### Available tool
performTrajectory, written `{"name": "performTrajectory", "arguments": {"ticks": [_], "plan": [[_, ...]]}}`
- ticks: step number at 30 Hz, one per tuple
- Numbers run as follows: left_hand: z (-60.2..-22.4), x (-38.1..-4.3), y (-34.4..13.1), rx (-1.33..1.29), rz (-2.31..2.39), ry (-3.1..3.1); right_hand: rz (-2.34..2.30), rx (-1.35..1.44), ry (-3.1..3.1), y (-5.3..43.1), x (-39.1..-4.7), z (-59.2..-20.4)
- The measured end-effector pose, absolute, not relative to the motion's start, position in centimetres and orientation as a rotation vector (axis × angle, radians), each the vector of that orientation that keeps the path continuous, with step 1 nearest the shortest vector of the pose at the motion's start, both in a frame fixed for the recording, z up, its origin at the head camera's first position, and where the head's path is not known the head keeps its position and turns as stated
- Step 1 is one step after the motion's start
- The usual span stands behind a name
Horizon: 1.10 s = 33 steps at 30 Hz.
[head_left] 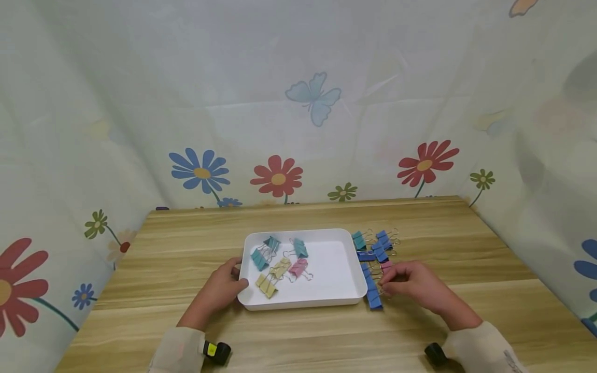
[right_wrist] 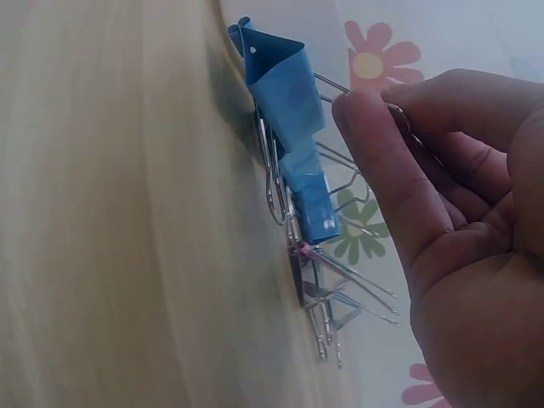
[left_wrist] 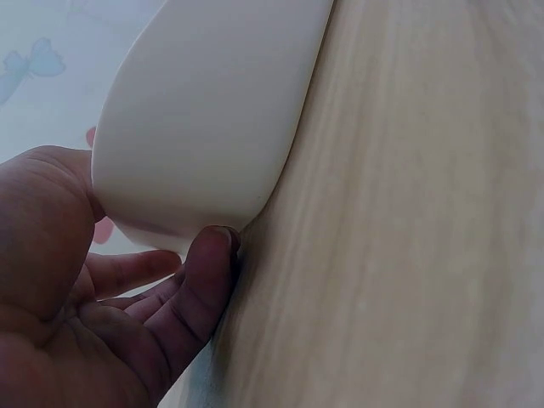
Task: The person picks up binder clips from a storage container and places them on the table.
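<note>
- Cream sleeves (head_left: 177, 349) reached in from the lower edge, each with a black wrist camera (head_left: 436, 354) at the cuff, above a wood-grain table (head_left: 303, 342).
- The right hand (head_left: 412, 282) pinched what looked like a wire handle of the nearest blue clip (head_left: 374, 300) between thumb and forefinger; that clip lay on the table just beside the right end of a white tray (head_left: 303, 304).
- A good pick-up, by the look of it, called for a firm pinch on the wire and a slow, upward pull, since the neighbouring handles appeared to overlap and could have snagged.
- The left hand (head_left: 223, 282) gripped the tray's left end, thumb at the rim and fingers curled against the outer wall; a steady hold there should have kept the tray from sliding if bumped.
- Inside the tray, toward its left, lay 2 yellow clips (head_left: 266, 286), 1 pink clip (head_left: 298, 267) and 3 teal clips (head_left: 300, 248).
- Along the tray's right side lay more blue clips (head_left: 380, 252), with another pink clip (head_left: 386, 266) partly hidden by the right hand and a further teal clip (head_left: 358, 240) toward the far corner.
- Behind the table hung a pale sheet (head_left: 233, 62) printed with flowers and a butterfly.
</note>
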<state>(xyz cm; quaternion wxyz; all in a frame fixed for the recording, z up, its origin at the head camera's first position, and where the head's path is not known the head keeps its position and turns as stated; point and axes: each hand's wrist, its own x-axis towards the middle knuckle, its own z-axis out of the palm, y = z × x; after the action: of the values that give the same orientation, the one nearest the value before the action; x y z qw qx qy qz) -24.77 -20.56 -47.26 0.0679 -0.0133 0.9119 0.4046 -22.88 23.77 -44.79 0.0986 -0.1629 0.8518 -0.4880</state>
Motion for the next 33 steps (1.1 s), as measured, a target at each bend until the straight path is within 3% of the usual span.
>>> {"name": "performTrajectory", "arguments": {"ticks": [33], "plan": [[-47.19,-24.67,-20.53,-0.044,1.199,2.753,-1.461,-0.412,2.471,23.73,-23.20,-44.90]]}}
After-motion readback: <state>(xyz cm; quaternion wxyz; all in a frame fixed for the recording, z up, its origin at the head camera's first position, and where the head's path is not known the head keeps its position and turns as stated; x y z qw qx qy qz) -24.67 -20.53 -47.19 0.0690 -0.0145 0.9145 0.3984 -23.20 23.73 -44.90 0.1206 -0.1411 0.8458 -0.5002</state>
